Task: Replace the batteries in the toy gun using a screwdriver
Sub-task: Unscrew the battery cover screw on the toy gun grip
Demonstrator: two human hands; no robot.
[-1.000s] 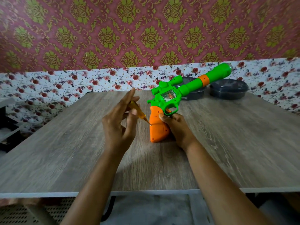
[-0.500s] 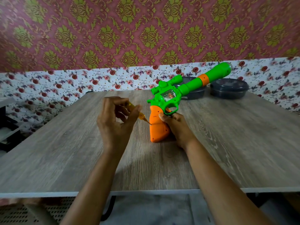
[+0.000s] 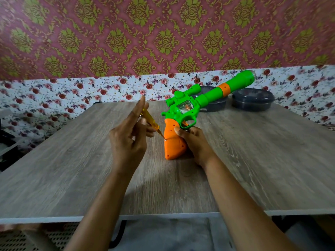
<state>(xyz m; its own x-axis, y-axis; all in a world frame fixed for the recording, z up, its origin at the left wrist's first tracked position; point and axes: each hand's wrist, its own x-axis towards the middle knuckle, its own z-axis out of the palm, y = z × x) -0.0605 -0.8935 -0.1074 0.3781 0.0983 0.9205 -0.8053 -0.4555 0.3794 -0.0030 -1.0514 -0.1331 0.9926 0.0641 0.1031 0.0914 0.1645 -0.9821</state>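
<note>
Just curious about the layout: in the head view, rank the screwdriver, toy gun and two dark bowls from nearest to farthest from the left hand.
1. Screwdriver, held in the left hand.
2. Toy gun, just to its right.
3. Left bowl, at the back, partly behind the gun.
4. Right bowl, back right.

Head view looks forward and down, close over the table [image 3: 253, 169].

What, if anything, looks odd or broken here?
Nothing stands out. The toy gun stands on its orange handle on the table, held by the right hand; the left hand holds the screwdriver tip against that handle.
</note>
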